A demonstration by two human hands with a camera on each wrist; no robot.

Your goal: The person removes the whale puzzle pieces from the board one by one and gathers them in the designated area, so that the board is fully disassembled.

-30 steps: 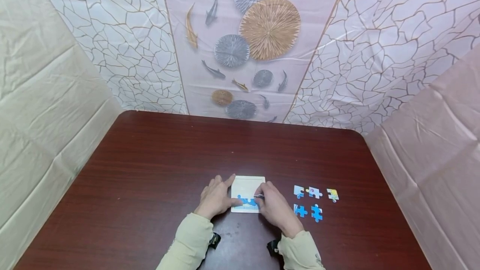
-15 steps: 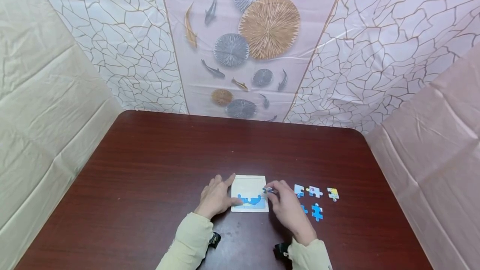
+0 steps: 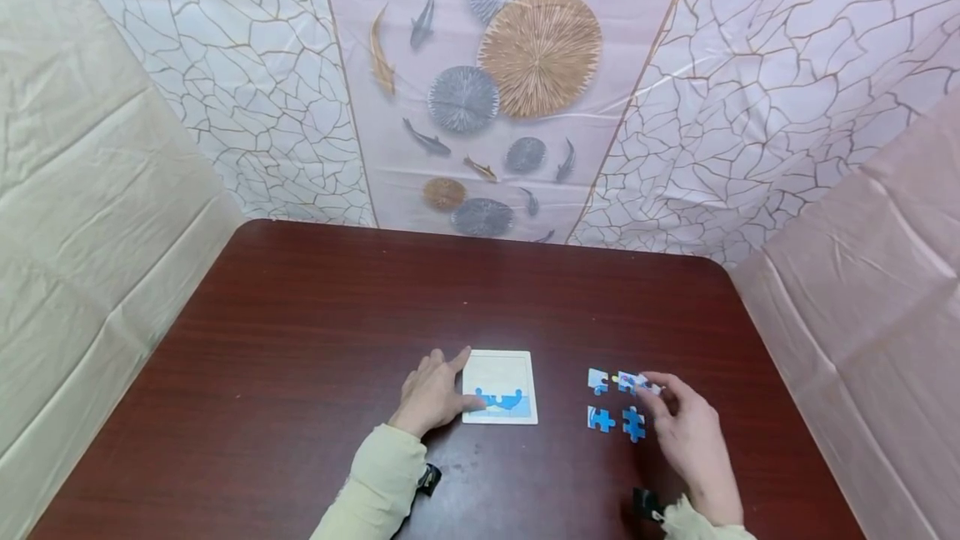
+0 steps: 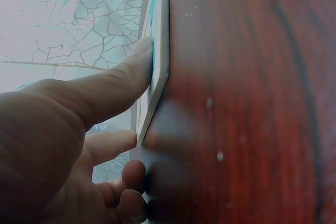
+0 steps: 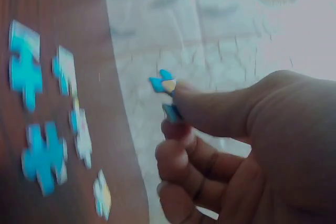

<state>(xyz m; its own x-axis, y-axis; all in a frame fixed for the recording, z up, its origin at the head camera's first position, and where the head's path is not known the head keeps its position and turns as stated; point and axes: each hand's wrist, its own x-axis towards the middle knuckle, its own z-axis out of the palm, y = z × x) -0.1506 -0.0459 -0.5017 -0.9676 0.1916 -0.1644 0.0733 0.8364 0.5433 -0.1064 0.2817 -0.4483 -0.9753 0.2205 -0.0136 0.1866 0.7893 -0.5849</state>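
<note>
In the head view a white puzzle tray [image 3: 497, 367] lies on the table. Blue and pale pieces [image 3: 517, 405] fill its near part. My left hand [image 3: 427, 394] rests on the tray's left side, thumb over the pieces and index finger by the far corner. In the left wrist view that thumb [image 4: 118, 85] lies across the tray top. My right hand [image 3: 693, 436] is out to the right, above the loose pieces. Between its thumb and index finger it pinches a puzzle piece [image 5: 164, 83] with blue and a pale yellow patch, partly covered by the thumb.
Loose pieces lie right of the tray: a white-and-blue one [image 3: 597, 380], a pale one [image 3: 625, 380], two mostly blue ones [image 3: 600, 419] nearer me, and a yellow-patterned one [image 5: 103, 195], which my right hand hides in the head view. Patterned cloth [image 3: 480, 90] hangs behind the table.
My right hand has lifted its puzzle piece away from the tray and carried it right, over the loose pieces. The left hand and the tray have stayed in place.
</note>
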